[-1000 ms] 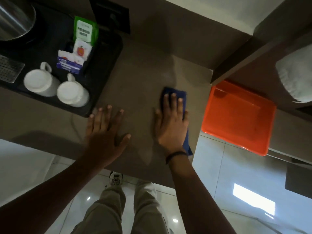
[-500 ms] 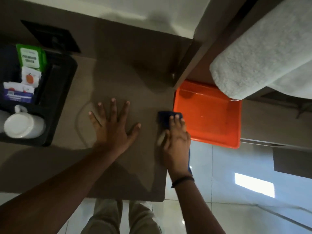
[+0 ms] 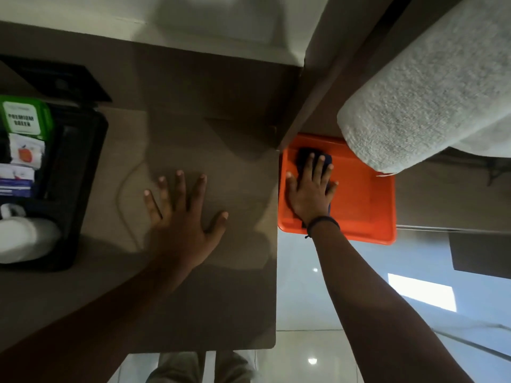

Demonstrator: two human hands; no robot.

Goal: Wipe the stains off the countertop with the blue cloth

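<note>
The brown countertop (image 3: 210, 139) fills the middle of the view and ends at a straight right edge. My left hand (image 3: 184, 217) lies flat on it, fingers spread, holding nothing. My right hand (image 3: 311, 189) is past that edge, pressed flat with fingers spread over the blue cloth (image 3: 302, 156) inside the orange tray (image 3: 365, 205). Most of the cloth is hidden under my palm; only its dark far end and a sliver near my wrist show.
A black tray (image 3: 80, 167) at the left holds a green packet (image 3: 26, 120), sachets and a white cup (image 3: 25, 239). A rolled white towel (image 3: 431, 87) hangs over the orange tray's far right. Pale floor tiles (image 3: 301, 299) lie below the counter's edge.
My right hand slid the blue cloth rightwards off the countertop's edge and into the orange tray. My left hand stayed flat on the counter. The view shifted to the right.
</note>
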